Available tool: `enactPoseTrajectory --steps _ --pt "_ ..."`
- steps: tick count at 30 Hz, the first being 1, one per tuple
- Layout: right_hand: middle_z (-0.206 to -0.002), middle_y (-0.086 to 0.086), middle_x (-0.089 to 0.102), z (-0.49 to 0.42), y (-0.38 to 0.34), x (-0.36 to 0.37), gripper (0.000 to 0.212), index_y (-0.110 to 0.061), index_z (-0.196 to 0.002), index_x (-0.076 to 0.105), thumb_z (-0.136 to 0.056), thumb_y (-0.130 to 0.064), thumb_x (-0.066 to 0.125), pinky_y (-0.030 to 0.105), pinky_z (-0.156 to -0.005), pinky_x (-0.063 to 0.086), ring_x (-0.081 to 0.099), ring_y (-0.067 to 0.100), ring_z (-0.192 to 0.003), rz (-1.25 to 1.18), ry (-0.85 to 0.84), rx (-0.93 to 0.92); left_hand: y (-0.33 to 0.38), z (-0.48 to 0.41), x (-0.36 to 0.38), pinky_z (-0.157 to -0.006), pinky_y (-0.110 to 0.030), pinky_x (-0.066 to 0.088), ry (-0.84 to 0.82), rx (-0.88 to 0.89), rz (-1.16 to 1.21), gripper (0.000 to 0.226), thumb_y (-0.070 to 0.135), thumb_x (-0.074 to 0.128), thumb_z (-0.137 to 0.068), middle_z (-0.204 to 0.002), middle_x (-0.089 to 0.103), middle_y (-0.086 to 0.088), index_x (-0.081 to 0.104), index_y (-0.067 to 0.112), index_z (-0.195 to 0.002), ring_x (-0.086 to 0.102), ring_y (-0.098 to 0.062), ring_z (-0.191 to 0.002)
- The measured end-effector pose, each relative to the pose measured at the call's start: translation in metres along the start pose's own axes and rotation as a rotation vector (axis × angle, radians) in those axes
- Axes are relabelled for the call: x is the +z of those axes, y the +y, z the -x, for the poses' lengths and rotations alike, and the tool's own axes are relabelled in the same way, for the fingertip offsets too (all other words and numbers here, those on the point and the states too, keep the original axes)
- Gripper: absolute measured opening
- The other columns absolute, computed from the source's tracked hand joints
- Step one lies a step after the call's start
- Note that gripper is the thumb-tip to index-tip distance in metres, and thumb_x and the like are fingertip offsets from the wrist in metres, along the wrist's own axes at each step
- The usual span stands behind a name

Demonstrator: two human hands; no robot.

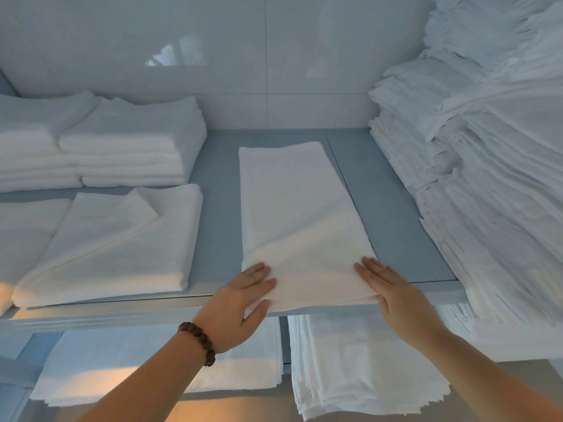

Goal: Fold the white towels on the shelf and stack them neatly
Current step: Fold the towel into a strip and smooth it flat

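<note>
A long white towel, folded into a narrow strip, lies on the middle of the grey shelf, its near end slightly over the front edge. My left hand, with a bead bracelet on the wrist, lies flat on the towel's near left corner, fingers straight and thumb spread along the front edge. My right hand rests flat on the near right corner, fingers straight. A folded towel with one corner turned back sits to the left.
Stacks of folded white towels fill the shelf's back left. A tall, loose pile of white linen rises on the right. Below the shelf lie a flat towel and a stack of sheets. A glossy white wall closes the back.
</note>
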State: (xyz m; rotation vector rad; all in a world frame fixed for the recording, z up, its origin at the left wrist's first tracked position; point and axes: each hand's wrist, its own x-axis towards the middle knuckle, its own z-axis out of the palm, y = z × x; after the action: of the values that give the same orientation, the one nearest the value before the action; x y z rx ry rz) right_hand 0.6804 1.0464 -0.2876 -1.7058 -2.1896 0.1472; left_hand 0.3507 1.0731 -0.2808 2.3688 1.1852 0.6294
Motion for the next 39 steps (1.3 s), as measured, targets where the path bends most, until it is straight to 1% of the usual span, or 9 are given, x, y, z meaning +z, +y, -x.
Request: enactPoseTrajectory --steps 4,7,10,14,21,26,30,36,39 --pt "-0.145 -0.004 0.039 0.003 -0.003 -0.017 0.054 -0.016 -0.138 0.046 -0.085 -0.022 0.037 0.023 -0.115 0.008 0.038 0.011 -0.134 0.067 -0.049 -0.058 0.012 -0.006 -0.016 -0.107 -0.022 0.034 0.122 -0.067 0.217 0.057 0.064 0.031 -0.089 -0.135 0.051 0.013 0.060 0.029 -0.123 0.040 0.003 -0.129" --pt "-0.149 -0.004 0.035 -0.014 -0.019 -0.026 0.059 -0.019 -0.139 0.045 -0.091 -0.049 0.028 0.028 -0.117 0.006 0.029 0.007 -0.138 -0.014 -0.040 -0.064 0.013 -0.030 -0.027 -0.103 -0.017 0.035 0.266 -0.211 0.506 0.041 0.055 0.042 -0.083 -0.126 0.059 0.014 0.066 0.034 -0.109 0.049 0.003 -0.120" --pt "-0.151 0.000 0.032 -0.054 -0.043 -0.020 0.074 -0.015 -0.140 0.043 -0.093 -0.059 0.008 0.031 -0.117 0.009 0.026 0.014 -0.141 0.020 0.020 -0.071 0.006 -0.057 -0.030 -0.104 -0.034 0.040 0.300 -0.383 0.639 0.030 0.046 0.048 -0.088 -0.121 0.062 0.012 0.067 0.033 -0.107 0.052 -0.006 -0.117" --pt "-0.159 -0.001 -0.001 -0.104 -0.068 0.002 0.080 -0.025 -0.150 0.013 -0.082 -0.062 -0.005 0.040 -0.118 -0.005 -0.008 0.013 -0.145 0.122 -0.141 -0.005 -0.006 -0.083 -0.029 -0.100 -0.024 0.038 0.324 -0.473 0.464 0.025 0.012 0.049 -0.095 -0.124 0.058 0.008 0.065 0.030 -0.103 0.051 -0.007 -0.114" --pt "-0.153 -0.006 -0.029 -0.107 -0.070 0.029 0.065 -0.039 -0.143 -0.023 -0.088 -0.062 0.003 0.051 -0.115 -0.010 -0.030 0.012 -0.139 0.209 -0.212 0.074 -0.017 -0.126 -0.025 -0.103 -0.022 0.032 0.228 -0.546 0.246 0.021 0.013 0.059 -0.089 -0.137 0.049 0.003 0.067 0.023 -0.105 0.049 -0.017 -0.121" --pt "-0.152 -0.003 -0.031 -0.105 -0.070 0.029 0.066 -0.040 -0.142 -0.024 -0.090 -0.064 0.008 0.050 -0.115 -0.011 -0.032 0.018 -0.138 0.190 -0.182 0.095 -0.023 -0.148 -0.027 -0.093 -0.007 0.023 0.309 -0.646 0.161 0.032 0.004 0.050 -0.093 -0.136 0.052 -0.005 0.058 0.006 -0.124 0.047 -0.018 -0.126" --pt "-0.152 0.004 -0.032 -0.106 -0.072 0.029 0.070 -0.042 -0.140 -0.026 -0.082 -0.072 -0.003 0.052 -0.113 -0.014 -0.032 0.025 -0.138 0.234 -0.231 0.165 -0.034 -0.145 -0.030 -0.089 -0.004 0.022 0.361 -0.680 0.095 0.034 -0.001 0.046 -0.091 -0.132 0.056 -0.007 0.061 0.004 -0.121 0.050 -0.019 -0.123" --pt "-0.152 0.002 -0.030 -0.100 -0.078 0.024 0.069 -0.051 -0.138 -0.022 -0.081 -0.078 0.003 0.053 -0.112 -0.017 -0.035 0.023 -0.137 0.211 -0.323 0.171 -0.027 -0.148 -0.025 -0.098 -0.039 0.042 0.373 -0.581 -0.124 0.033 0.024 0.048 -0.091 -0.126 0.047 -0.007 0.059 0.016 -0.121 0.047 -0.029 -0.113" --pt "-0.155 0.002 -0.023 -0.091 -0.080 0.020 0.071 -0.053 -0.141 -0.012 -0.078 -0.082 0.003 0.051 -0.112 -0.016 -0.031 0.022 -0.139 0.176 -0.305 0.154 -0.031 -0.165 -0.030 -0.089 -0.032 0.047 0.310 -0.592 0.008 0.032 0.020 0.047 -0.094 -0.128 0.044 -0.008 0.058 0.018 -0.124 0.053 -0.026 -0.104"
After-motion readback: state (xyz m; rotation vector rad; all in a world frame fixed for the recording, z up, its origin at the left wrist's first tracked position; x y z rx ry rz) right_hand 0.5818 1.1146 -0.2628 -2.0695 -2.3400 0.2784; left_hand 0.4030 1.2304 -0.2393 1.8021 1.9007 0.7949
